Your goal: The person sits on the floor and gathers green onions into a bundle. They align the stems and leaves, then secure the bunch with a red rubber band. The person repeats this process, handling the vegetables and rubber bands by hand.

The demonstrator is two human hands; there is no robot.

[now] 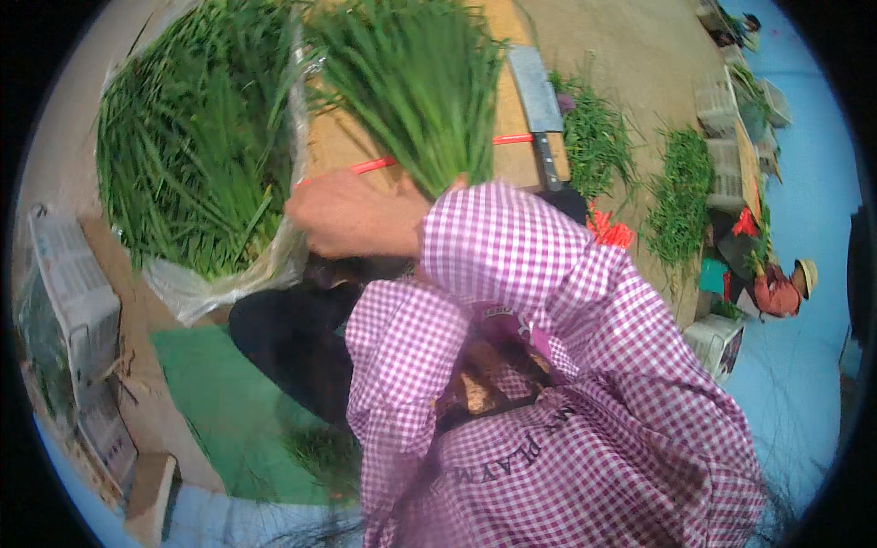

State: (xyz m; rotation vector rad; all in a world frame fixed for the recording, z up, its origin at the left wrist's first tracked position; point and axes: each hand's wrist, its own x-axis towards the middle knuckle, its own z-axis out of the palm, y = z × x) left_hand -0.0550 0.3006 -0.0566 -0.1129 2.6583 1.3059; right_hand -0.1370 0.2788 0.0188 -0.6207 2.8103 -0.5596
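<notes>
A bunch of long green stalks (pixel 428 109), like garlic chives, lies with its pale base towards me on a wooden board (pixel 349 130). A red tie strip (pixel 373 165) passes beneath it and comes out on both sides. My right hand (pixel 356 216), blurred, crosses over to the left and is closed at the strip's left end. Mostly hidden behind the right forearm, my left hand (pixel 458 182) shows only fingertips against the bunch's base. A cleaver (pixel 538 89) with a black handle rests on the board's right side, over the strip's other end.
Left of the board, a large pile of the same greens (pixel 199 144) lies on clear plastic sheeting (pixel 199 284). Loose greens (pixel 596 137) and red strips (pixel 610 228) are at the right. White crates (pixel 85 301) stand at far left. Another person (pixel 781 291) sits at far right.
</notes>
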